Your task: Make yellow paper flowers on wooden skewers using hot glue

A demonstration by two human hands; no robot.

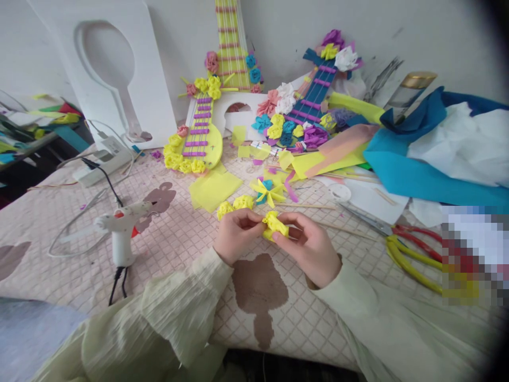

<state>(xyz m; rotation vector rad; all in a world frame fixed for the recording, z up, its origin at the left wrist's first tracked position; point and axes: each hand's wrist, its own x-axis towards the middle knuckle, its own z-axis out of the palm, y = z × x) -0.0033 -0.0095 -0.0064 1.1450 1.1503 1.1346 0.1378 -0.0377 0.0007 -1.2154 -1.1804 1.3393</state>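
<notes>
Between both hands, above the front of the table, is a crumpled yellow paper flower point(275, 225). My left hand point(238, 231) pinches its left side with thumb and fingertips. My right hand point(308, 243) grips the right side, thumb below and fingers curled behind. Just beyond my left hand lie two finished-looking yellow paper rosettes point(243, 202), partly covered by the fingers. A yellow star-shaped paper piece point(270, 193) with a blue scrap under it rests a little farther off. Yellow paper sheets point(214, 188) lie behind the rosettes.
A hot glue gun point(121, 228) stands at left, its cord running to a power strip point(103, 159). Large scissors point(401, 239) lie at right. Decorated paper instruments, a yellow one point(212, 146) and a blue one point(312, 101), lean behind. Blue paper point(433, 164) heaps at right.
</notes>
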